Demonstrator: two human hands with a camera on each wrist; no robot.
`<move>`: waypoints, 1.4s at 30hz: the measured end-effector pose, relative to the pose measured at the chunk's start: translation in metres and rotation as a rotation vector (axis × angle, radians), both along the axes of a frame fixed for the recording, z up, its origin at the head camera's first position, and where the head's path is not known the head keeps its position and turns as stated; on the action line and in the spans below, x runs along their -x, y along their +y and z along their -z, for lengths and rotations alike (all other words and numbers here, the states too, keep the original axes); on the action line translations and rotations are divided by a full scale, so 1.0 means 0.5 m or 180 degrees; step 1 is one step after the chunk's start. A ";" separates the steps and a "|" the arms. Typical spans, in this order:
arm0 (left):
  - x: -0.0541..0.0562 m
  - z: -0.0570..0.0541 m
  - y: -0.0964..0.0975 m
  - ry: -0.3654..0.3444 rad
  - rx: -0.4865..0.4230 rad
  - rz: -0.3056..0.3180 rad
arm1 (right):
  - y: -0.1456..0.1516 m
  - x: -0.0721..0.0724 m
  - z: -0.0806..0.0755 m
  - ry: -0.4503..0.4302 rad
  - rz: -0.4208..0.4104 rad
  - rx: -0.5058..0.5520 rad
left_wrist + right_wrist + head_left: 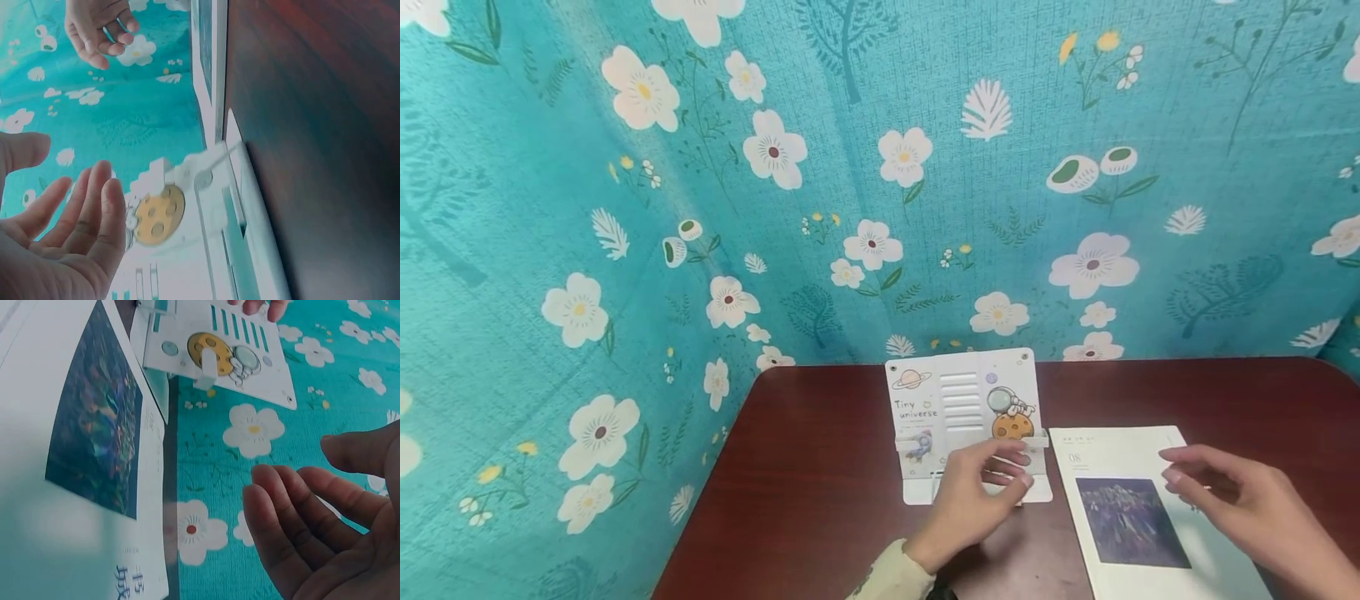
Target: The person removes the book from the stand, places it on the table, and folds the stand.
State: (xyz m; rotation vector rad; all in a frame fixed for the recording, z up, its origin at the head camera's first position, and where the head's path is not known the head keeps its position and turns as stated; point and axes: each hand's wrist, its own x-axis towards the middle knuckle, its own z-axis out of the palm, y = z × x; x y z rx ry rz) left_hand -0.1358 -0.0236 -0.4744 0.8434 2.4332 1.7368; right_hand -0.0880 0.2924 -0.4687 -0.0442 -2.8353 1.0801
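Observation:
A white book stand (958, 400) printed with "Tiny universe", a planet and an astronaut stands upright on the table near the back. My left hand (977, 487) hovers in front of its lower right part, fingers loosely bent and holding nothing. To the right of the stand lies a white book (1120, 454) with a dark purple picture on its cover. Over the book's right side is my right hand (1247, 492), its thumb and fingers apart with nothing between them. In the right wrist view the fingers (275, 519) of that hand are relaxed and spread from the thumb.
The dark red-brown table (797, 467) ends at a teal floral cloth (850, 208) hanging behind it and along the left. Small clips (1033, 439) stick out at the front of the stand, above its base ledge (917, 492).

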 end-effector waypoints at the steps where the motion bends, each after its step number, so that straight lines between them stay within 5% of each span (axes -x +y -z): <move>1: 0.000 0.000 -0.006 0.0043 -0.0046 -0.0045 | -0.004 0.002 -0.002 0.0007 0.0005 -0.0003; 8: 0.005 -0.007 -0.040 0.0185 -0.0243 -0.0364 | -0.028 0.016 -0.012 0.0009 -0.0030 -0.0001; 15: 0.010 -0.020 -0.071 0.0225 -0.0296 -0.0625 | -0.051 0.025 -0.013 0.0429 -0.0168 0.0005; 25: 0.023 -0.033 -0.122 0.0248 -0.0388 -0.1013 | -0.077 0.045 -0.032 0.0576 -0.0241 0.0203; 42: 0.041 -0.044 -0.173 0.0369 -0.0340 -0.1438 | -0.118 0.093 -0.046 0.1058 -0.0398 0.0395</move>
